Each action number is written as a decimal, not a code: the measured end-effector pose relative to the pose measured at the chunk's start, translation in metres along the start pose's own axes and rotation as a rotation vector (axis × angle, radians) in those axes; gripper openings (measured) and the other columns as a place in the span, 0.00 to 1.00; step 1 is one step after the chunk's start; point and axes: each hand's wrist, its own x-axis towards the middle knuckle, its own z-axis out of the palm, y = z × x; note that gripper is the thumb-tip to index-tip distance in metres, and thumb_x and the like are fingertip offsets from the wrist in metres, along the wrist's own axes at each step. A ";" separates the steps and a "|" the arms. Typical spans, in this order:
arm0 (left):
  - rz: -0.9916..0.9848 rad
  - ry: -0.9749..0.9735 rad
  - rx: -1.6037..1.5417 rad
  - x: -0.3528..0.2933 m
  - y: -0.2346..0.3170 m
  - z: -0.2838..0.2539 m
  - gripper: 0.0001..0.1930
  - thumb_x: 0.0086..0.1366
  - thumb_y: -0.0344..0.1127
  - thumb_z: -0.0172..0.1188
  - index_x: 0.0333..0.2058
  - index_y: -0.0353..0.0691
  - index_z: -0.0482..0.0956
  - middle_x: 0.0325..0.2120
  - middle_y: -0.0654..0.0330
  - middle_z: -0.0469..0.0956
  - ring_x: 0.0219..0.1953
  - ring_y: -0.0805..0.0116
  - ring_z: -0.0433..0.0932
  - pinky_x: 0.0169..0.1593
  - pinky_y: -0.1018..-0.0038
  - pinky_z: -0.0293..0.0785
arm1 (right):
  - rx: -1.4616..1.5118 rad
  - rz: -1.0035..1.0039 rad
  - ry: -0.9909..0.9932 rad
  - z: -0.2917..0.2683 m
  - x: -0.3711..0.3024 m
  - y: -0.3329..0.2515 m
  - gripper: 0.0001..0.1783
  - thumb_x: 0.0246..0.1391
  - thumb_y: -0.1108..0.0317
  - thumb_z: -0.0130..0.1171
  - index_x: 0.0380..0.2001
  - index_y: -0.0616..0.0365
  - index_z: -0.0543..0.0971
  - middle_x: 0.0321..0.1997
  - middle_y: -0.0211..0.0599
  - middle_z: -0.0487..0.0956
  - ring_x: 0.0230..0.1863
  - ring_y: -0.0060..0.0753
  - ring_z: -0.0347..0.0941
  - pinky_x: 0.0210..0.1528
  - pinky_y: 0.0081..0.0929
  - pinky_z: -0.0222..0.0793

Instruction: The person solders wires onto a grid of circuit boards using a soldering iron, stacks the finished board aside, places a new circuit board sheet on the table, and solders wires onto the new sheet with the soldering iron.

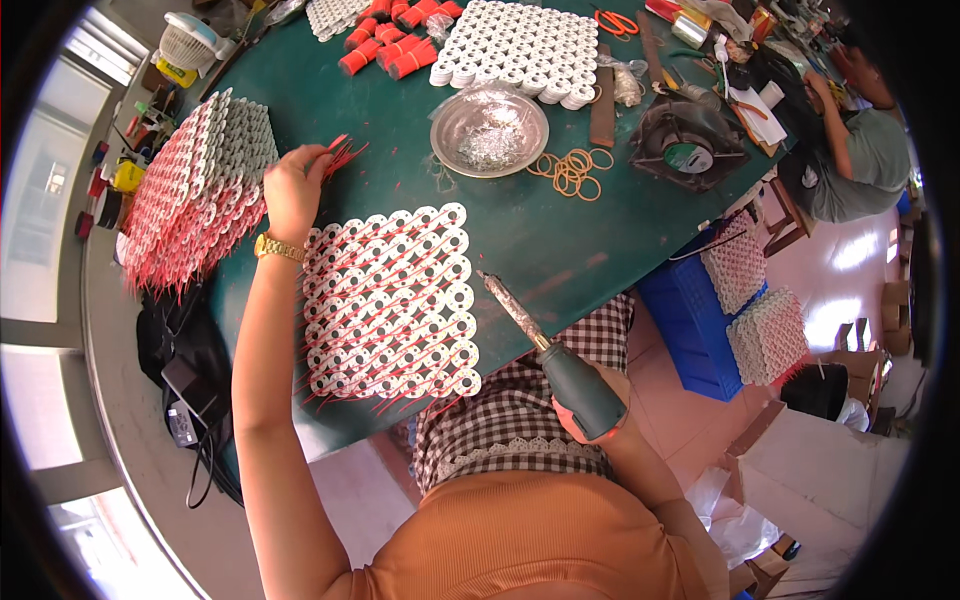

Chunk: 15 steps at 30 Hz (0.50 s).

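Red wires (342,157), one bunch, left hand (295,182); one soldering iron (580,388), right hand (619,436).

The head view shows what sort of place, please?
Probably an electronics workshop: the right hand holds a dark-handled soldering iron, and a panel of round white boards with red wires lies on a green table.

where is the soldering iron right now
In the head view, the soldering iron is in the right hand, just right of the white disc grid, its tip over the green table.
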 end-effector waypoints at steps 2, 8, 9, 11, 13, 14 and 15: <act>0.013 0.035 -0.019 0.002 0.023 -0.018 0.07 0.62 0.32 0.65 0.37 0.37 0.85 0.30 0.53 0.83 0.30 0.58 0.82 0.35 0.69 0.76 | -0.023 0.054 -0.046 -0.009 0.004 -0.007 0.31 0.37 0.63 0.71 0.48 0.60 0.76 0.29 0.32 0.82 0.23 0.34 0.78 0.26 0.27 0.73; -0.070 -0.259 -0.334 -0.057 0.124 -0.073 0.08 0.55 0.24 0.70 0.36 0.36 0.85 0.24 0.60 0.81 0.23 0.76 0.76 0.29 0.78 0.71 | -0.050 -0.046 0.150 -0.015 0.017 -0.030 0.31 0.36 0.64 0.71 0.48 0.57 0.78 0.29 0.29 0.82 0.24 0.32 0.77 0.27 0.26 0.72; -0.062 -0.340 -0.354 -0.068 0.135 -0.079 0.07 0.56 0.24 0.69 0.34 0.36 0.85 0.23 0.59 0.81 0.22 0.75 0.75 0.29 0.77 0.71 | -0.050 -0.042 0.146 -0.011 0.013 -0.025 0.31 0.36 0.64 0.71 0.48 0.57 0.78 0.29 0.29 0.82 0.24 0.32 0.77 0.27 0.26 0.72; -0.079 -0.437 -0.420 -0.087 0.149 -0.082 0.03 0.59 0.24 0.66 0.31 0.35 0.81 0.23 0.58 0.78 0.22 0.70 0.74 0.27 0.74 0.69 | 0.071 0.161 0.071 -0.006 0.007 -0.019 0.30 0.37 0.64 0.71 0.48 0.57 0.78 0.30 0.29 0.82 0.23 0.32 0.77 0.26 0.26 0.72; -0.086 -0.471 -0.459 -0.101 0.155 -0.077 0.02 0.60 0.24 0.63 0.31 0.35 0.78 0.23 0.58 0.75 0.21 0.68 0.73 0.27 0.72 0.68 | 0.115 0.192 0.060 -0.007 0.004 -0.024 0.30 0.37 0.64 0.70 0.48 0.58 0.78 0.30 0.30 0.82 0.23 0.32 0.77 0.26 0.26 0.72; -0.162 -0.511 -0.489 -0.109 0.155 -0.073 0.02 0.62 0.26 0.62 0.31 0.35 0.78 0.23 0.56 0.74 0.20 0.64 0.73 0.26 0.71 0.68 | 0.167 0.217 0.048 -0.008 0.005 -0.025 0.30 0.37 0.64 0.70 0.48 0.59 0.78 0.30 0.30 0.82 0.23 0.33 0.77 0.25 0.27 0.72; -0.170 -0.513 -0.489 -0.113 0.154 -0.070 0.02 0.62 0.26 0.62 0.31 0.35 0.78 0.23 0.56 0.74 0.20 0.64 0.73 0.26 0.71 0.68 | 0.169 0.220 0.041 -0.007 0.005 -0.025 0.30 0.37 0.64 0.70 0.48 0.59 0.78 0.30 0.30 0.82 0.23 0.33 0.77 0.25 0.27 0.72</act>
